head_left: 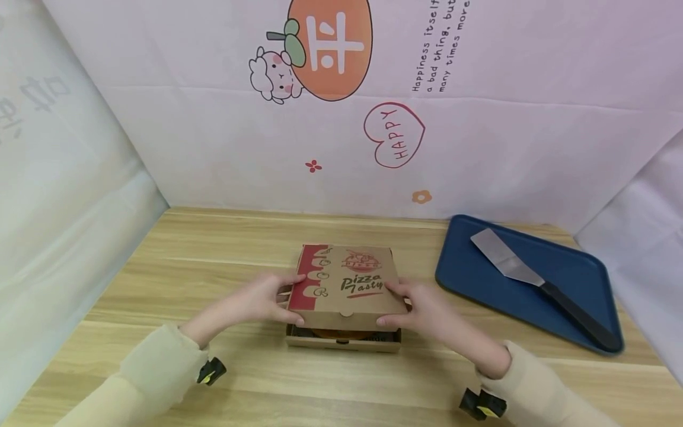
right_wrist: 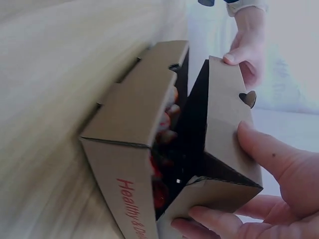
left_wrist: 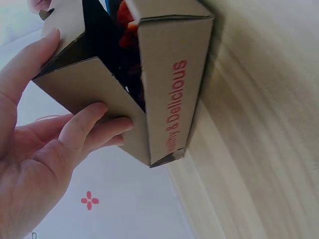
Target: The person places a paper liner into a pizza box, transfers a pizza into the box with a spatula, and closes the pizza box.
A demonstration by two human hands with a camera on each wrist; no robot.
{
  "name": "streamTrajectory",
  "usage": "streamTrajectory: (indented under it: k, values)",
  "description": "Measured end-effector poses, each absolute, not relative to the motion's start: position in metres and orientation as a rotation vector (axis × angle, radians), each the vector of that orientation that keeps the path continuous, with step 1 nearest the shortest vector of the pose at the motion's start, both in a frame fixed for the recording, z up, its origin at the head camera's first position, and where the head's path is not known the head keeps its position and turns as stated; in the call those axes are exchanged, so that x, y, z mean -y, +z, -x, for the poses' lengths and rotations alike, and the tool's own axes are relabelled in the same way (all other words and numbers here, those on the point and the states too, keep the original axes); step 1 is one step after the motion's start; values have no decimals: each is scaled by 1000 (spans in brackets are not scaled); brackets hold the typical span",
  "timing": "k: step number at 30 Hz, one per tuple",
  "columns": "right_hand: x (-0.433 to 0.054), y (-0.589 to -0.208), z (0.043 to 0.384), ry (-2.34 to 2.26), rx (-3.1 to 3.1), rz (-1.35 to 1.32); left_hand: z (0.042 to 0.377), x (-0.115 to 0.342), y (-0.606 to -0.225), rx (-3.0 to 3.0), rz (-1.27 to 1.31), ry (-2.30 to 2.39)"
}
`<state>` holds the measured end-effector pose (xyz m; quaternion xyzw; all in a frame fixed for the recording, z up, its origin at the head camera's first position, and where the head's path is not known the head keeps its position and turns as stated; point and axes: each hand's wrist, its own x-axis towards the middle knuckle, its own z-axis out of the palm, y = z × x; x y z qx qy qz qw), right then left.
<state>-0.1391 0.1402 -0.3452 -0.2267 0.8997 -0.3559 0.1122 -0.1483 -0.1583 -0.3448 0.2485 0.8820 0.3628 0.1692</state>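
Observation:
A cardboard pizza box point(head_left: 368, 267) printed "Pizza Tasty" sits on the wooden table, its lid tilted up at the near edge. My left hand point(head_left: 267, 299) holds the lid's left side, thumb on the front flap point(left_wrist: 65, 17) and fingers against the side flap point(left_wrist: 79, 84). On the opposite side my right hand point(head_left: 427, 308) grips the lid the same way, thumb on its front flap point(right_wrist: 227, 114). Between lid and base point(head_left: 344, 344) shows a gap with red and orange food point(right_wrist: 159, 194) inside; most of it is hidden by the lid.
To the right of the box lies a blue tray point(head_left: 464, 261) with a metal spatula point(head_left: 507, 258) with a black handle on it. Printed white cloth point(head_left: 240, 148) hangs behind the wooden table point(head_left: 213, 379) and along both sides.

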Motion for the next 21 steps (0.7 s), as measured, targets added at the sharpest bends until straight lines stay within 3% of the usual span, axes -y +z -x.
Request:
streamTrajectory:
  k: [7, 21]
  values:
    - [-132, -355, 131, -922, -2739, 574, 145, 158, -353, -2504, -658, 1045]
    - [-123, -363, 116, -765, -2936, 652, 139, 153, -357, -2731, -742, 735]
